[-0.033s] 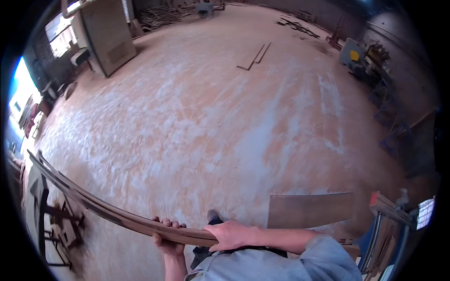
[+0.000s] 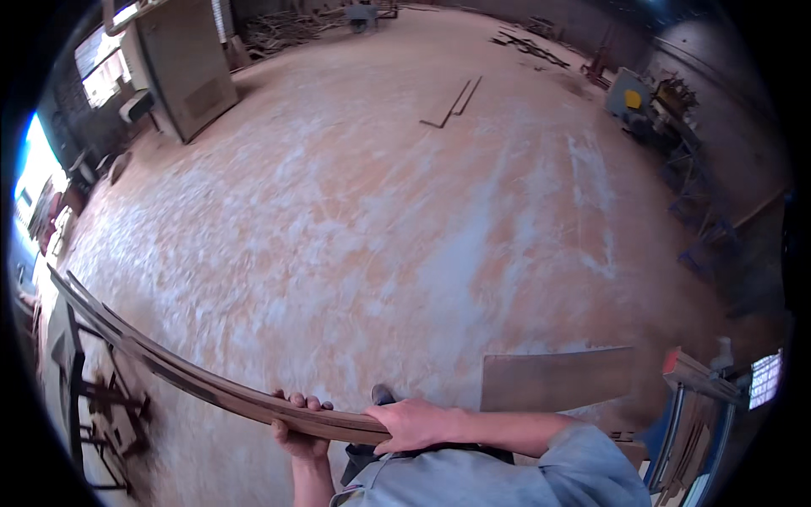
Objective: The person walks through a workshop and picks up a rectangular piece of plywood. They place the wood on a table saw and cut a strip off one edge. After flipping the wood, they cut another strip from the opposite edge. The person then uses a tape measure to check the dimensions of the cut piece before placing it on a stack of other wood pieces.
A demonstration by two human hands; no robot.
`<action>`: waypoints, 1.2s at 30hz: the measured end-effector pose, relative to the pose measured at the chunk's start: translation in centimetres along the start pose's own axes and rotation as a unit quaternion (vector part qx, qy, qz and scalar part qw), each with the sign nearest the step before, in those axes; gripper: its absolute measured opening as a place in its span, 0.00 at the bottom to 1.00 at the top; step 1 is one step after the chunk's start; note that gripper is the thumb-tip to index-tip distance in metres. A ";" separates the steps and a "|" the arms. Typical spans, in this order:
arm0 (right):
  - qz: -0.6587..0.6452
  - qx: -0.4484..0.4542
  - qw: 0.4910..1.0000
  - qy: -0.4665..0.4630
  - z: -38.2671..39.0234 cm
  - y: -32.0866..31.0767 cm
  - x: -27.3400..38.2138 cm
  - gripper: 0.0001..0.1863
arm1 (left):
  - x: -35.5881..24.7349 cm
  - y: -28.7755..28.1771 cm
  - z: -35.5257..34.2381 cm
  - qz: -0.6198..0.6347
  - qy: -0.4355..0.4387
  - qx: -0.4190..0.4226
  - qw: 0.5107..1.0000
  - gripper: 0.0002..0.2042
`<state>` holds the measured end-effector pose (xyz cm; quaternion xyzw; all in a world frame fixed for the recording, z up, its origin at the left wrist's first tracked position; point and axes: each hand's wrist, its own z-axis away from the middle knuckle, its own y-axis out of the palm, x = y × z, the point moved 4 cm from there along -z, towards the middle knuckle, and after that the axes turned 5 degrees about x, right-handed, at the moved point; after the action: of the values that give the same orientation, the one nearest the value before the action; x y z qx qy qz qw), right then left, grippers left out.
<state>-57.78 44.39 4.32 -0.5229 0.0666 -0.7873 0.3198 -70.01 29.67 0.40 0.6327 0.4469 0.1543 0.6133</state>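
A bundle of long, narrow wooden strips (image 2: 203,382) stretches from in front of my body to the far left. Its strips lie close together near me, and their ends split apart a little at the left. My left hand (image 2: 302,424) grips the bundle from below, fingers curled over its far side and thumb on the near side. Close to the bundle's right end, my right hand (image 2: 411,425) is wrapped over the strips from above. The palms and the underside of the wood are hidden.
At the left, a dark metal stand (image 2: 72,372) rises beneath the strips. A flat brown board (image 2: 557,380) lies on the floor ahead to the right. Farther right is a rack (image 2: 697,422) holding wood. A tall cabinet (image 2: 187,72) stands far left; thin strips (image 2: 448,110) lie on the floor.
The view has shifted slightly, so the background sits a little farther left. Both hands keep the same hold on the wooden strips.
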 end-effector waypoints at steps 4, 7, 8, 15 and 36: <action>-0.068 0.010 0.998 0.012 -2.5 -9.5 -0.7 0.38 | 1.4 0.5 -11.5 0.014 -0.059 0.050 0.997 0.25; -0.119 -0.018 0.993 0.010 -8.8 -17.6 -3.1 0.38 | 3.7 -2.5 -21.7 0.037 -0.094 0.080 0.992 0.26; -0.129 -0.037 0.991 -0.001 -10.4 -20.1 -3.6 0.37 | 4.5 -3.3 -24.5 0.035 -0.099 0.076 0.992 0.26; -0.147 -0.015 0.985 -0.086 -25.4 -37.0 -8.4 0.30 | 4.1 -8.9 -43.9 -0.042 -0.057 0.018 0.997 0.28; -0.162 -0.017 0.986 -0.019 -64.1 -93.5 -18.2 0.35 | 4.7 -23.0 -112.8 -0.005 -0.160 -0.052 0.986 0.34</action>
<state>-149.38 113.66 2.75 -0.5468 -0.0117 -0.8175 0.1802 -159.94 101.72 0.27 0.6145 0.3375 0.0709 0.7096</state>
